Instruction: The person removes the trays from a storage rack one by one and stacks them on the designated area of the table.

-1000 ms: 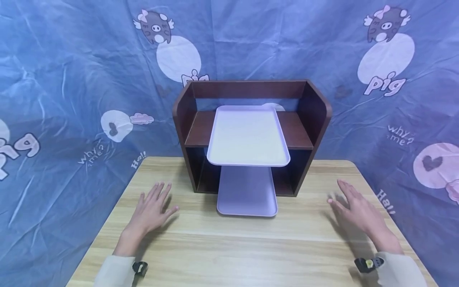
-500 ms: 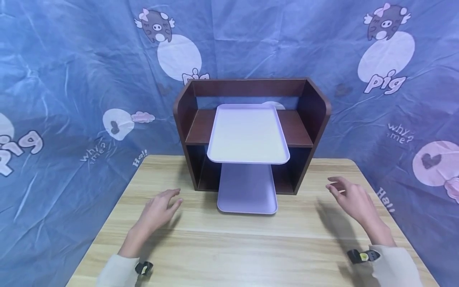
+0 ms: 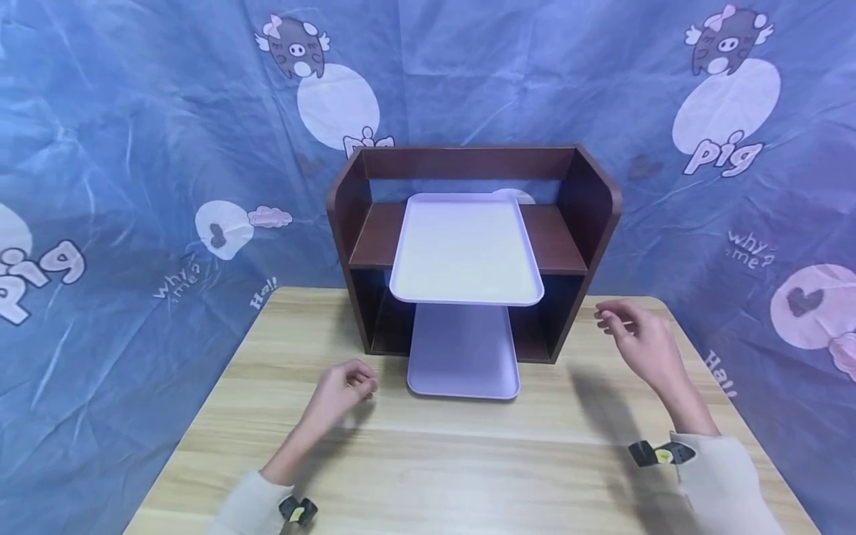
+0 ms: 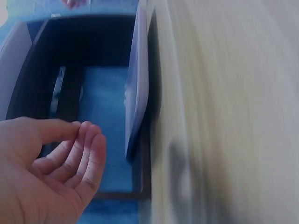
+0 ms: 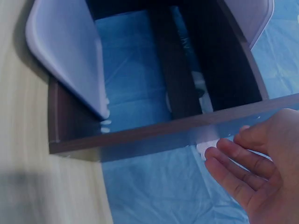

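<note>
My left hand (image 3: 339, 391) and right hand (image 3: 645, 342), loosely half-curled and empty, have moved inward, both rectangular lavender plastic trays (image 3: 467, 253) still untouched.

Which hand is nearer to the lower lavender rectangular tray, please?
Left. The left hand is left of the lower tray, not touching it; the right hand is farther, right of the dark brown open shelf.

Head cam bright, soft shadows on tbl (image 3: 468, 468); wrist cams dim, blurry
</note>
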### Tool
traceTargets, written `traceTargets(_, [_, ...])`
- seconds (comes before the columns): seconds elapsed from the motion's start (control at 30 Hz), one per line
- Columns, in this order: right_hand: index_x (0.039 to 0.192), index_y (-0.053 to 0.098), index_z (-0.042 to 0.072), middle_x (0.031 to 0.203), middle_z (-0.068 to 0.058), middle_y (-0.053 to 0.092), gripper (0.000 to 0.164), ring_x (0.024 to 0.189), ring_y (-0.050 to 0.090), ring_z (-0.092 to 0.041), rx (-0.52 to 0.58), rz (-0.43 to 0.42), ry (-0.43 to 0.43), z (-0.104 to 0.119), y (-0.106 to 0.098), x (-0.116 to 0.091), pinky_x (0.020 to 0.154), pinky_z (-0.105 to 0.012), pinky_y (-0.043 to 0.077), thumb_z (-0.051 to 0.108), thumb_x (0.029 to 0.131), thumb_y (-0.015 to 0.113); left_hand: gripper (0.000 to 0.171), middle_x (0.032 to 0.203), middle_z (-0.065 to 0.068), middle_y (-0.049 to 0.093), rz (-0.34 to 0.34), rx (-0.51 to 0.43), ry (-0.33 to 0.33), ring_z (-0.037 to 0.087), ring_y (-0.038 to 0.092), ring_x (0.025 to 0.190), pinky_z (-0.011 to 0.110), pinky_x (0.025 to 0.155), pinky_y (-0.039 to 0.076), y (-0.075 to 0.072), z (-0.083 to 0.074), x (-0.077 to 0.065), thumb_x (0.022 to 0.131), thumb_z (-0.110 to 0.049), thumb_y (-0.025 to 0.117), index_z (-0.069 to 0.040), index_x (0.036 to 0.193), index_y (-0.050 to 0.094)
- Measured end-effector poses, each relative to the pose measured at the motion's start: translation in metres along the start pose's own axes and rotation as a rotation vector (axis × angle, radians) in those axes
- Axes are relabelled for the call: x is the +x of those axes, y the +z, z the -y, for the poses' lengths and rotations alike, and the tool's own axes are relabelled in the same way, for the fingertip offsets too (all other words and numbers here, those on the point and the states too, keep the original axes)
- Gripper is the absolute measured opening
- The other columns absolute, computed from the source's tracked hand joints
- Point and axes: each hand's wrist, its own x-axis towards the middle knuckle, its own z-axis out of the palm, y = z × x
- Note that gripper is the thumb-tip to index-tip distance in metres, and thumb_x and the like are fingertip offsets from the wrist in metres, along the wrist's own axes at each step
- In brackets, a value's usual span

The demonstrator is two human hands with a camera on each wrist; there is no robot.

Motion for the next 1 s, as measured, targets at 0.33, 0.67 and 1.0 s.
traceTargets(0.33, [0.152,0.053,0.004,0.143,-0.027,0.065,0.053,0.106,0.05,0.026,0.148,0.076,0.139,0.017,-0.003,0.021,0.09,0.004,0.043,0.033,0.108,0.063,0.018,0.092,0.025,0.078,0.042,-0.378,-0.192,0.018,0.076,0.075,0.029,0.069,0.067,0.044,-0.011,-0.006,0.098,0.003,0.067,0.016,0.111,0.067])
traceTargets(0.67, [0.158,0.044,0.002,0.151,-0.03,0.058,0.066,0.135,0.063,-0.036,0.152,0.133,0.153,0.024,-0.002,0.043,0.094,0.002,0.046,0.035,0.106,0.067,0.03,0.108,0.026,0.077,0.137,-0.616,-0.284,0.018,0.078,0.09,0.037,0.089,0.068,0.077,-0.018,-0.013,0.103,-0.004,0.06,0.019,0.123,0.059])
traceTargets(1.0, [0.161,0.04,0.003,0.154,-0.032,0.053,0.072,0.141,0.055,-0.049,0.139,0.146,0.172,0.027,0.003,0.059,0.109,-0.018,0.053,0.037,0.104,0.069,0.032,0.124,0.028,0.07,0.096,-0.829,-0.41,0.029,0.074,0.114,0.048,0.112,0.057,0.101,-0.022,-0.02,0.104,-0.002,0.055,0.017,0.13,0.052])
